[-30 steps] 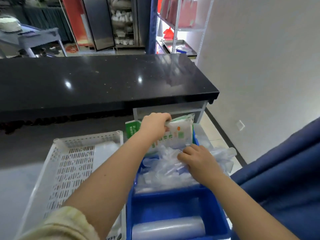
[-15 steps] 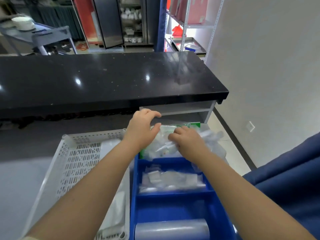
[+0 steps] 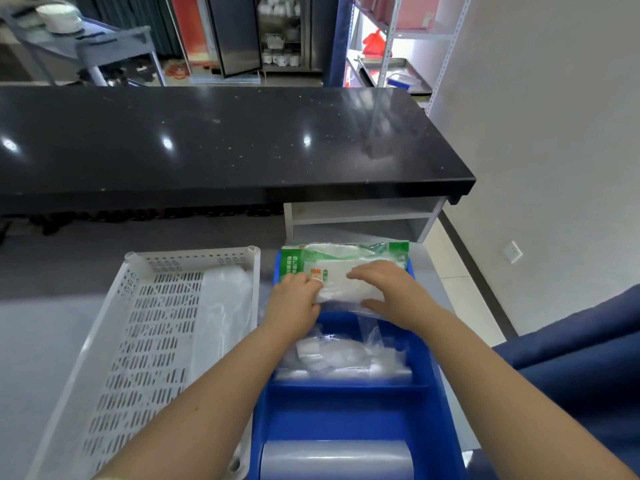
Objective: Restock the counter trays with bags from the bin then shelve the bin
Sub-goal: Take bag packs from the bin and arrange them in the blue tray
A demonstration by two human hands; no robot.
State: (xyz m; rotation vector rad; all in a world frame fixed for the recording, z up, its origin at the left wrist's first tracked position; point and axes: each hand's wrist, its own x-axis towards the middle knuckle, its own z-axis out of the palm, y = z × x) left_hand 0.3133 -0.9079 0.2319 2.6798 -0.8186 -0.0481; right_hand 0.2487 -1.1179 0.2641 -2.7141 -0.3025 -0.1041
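A blue divided tray (image 3: 429,407) lies in front of me on the grey counter. At its far end rests a green-and-white pack of bags (image 3: 343,261). My left hand (image 3: 294,303) grips the pack's near left edge, and my right hand (image 3: 388,292) lies flat on top with the thumb under its near edge. Loose clear bags (image 3: 339,356) fill the tray's middle compartment. A roll of clear film (image 3: 336,459) lies in the nearest compartment. A white perforated tray (image 3: 138,341) to the left holds a clear bag stack (image 3: 221,317).
A black stone countertop (image 3: 221,140) runs across beyond the trays, with a grey open shelf unit (image 3: 363,216) under its right end. Blue fabric (image 3: 571,362) sits at the right. A metal rack (image 3: 391,39) and a cabinet stand in the background.
The pack was held up by my left hand a second ago. Now it lies flat over the tray's far end with both hands on it, and the loose bags below are uncovered.
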